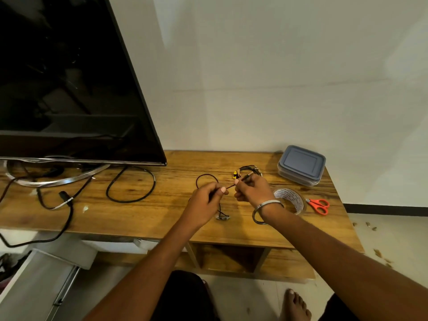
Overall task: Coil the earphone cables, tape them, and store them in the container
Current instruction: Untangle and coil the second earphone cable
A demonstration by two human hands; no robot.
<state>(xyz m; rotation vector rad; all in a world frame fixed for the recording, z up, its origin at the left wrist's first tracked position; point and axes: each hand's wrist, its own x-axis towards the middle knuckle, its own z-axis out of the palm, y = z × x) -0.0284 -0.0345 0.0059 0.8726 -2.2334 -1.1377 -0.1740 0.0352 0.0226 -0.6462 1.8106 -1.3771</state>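
A thin black earphone cable (pixel 203 176) loops over the wooden table (pixel 143 212). My left hand (pixel 207 200) pinches it near its plug end, and my right hand (pixel 252 189) pinches the plug (pixel 247 175) just beyond. A short stretch of cable runs taut between the two hands. The cable's earbud end (pixel 222 217) lies on the table below my hands. Another bundled earphone (pixel 249 169) with yellow parts lies behind my right hand. The grey lidded container (pixel 301 164) stands shut at the back right. A roll of clear tape (pixel 292 199) sits right of my wrist.
Red-handled scissors (pixel 319 205) lie right of the tape, near the table's right edge. A large dark television (pixel 69 77) on a metal stand fills the left. Thick black power cords (pixel 130 185) trail over the left part of the table. My bare foot (pixel 295 306) rests on the floor.
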